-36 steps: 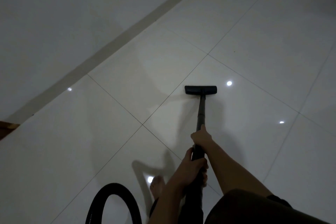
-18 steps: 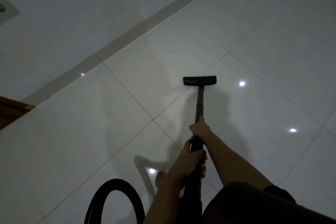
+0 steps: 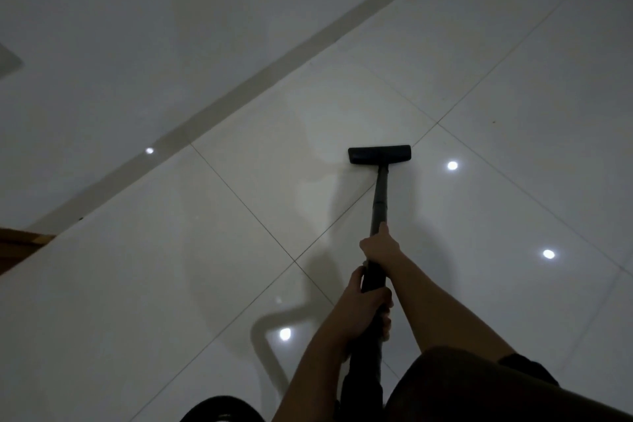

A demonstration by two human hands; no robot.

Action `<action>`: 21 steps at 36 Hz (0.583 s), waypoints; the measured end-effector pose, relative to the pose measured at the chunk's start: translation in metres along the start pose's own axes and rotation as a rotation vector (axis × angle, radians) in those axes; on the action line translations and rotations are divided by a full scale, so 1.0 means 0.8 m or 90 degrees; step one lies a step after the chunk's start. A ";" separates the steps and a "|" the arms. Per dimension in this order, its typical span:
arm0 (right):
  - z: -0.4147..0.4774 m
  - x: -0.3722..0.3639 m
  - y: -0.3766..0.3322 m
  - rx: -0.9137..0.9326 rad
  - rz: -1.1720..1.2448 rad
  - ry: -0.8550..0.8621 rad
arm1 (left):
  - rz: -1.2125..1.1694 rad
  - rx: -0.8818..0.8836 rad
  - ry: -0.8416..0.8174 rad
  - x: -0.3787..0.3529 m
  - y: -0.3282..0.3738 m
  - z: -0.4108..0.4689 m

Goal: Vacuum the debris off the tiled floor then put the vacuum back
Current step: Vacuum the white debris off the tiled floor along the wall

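Low on the wand, I have both hands wrapped tight: my right hand sits further down the tube with its grip pressed around it and one finger laid along the shaft, while my left hand clamps the thicker handle section just behind, fingers curled fully round. From there the wand runs forward to the floor head, which lies flat on the tiled floor beside a grout crossing, well short of the skirting strip along the wall. I cannot make out debris in this dim light beyond a tiny dark speck on the tile off to the right, so my main worry is missing patches simply because I cannot see them. Glare spots may also pass for crumbs. Behind me the hose loops at the bottom edge, near my legs; I judge it could snag or trip me if I step back. Pushing too far could knock the head against the skirting.
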State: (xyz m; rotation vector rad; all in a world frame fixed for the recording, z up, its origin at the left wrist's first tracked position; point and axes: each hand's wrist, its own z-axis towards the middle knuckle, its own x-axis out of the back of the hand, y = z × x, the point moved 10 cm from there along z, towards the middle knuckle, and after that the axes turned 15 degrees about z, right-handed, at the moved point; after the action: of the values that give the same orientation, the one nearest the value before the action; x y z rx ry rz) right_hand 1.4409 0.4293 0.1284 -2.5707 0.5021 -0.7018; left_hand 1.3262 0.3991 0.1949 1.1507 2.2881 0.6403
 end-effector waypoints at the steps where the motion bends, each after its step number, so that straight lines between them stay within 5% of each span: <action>1: 0.004 0.002 -0.004 0.004 0.012 0.005 | 0.001 0.002 -0.001 0.002 0.003 0.004; 21: 0.092 0.061 -0.046 -0.047 -0.003 0.052 | 0.044 0.023 -0.027 -0.004 0.076 0.088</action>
State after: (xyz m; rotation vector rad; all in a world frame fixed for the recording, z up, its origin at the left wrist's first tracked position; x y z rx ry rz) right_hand 1.5288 0.4609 0.1079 -2.6207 0.5577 -0.8069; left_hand 1.4074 0.4419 0.1782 1.2536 2.2402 0.5975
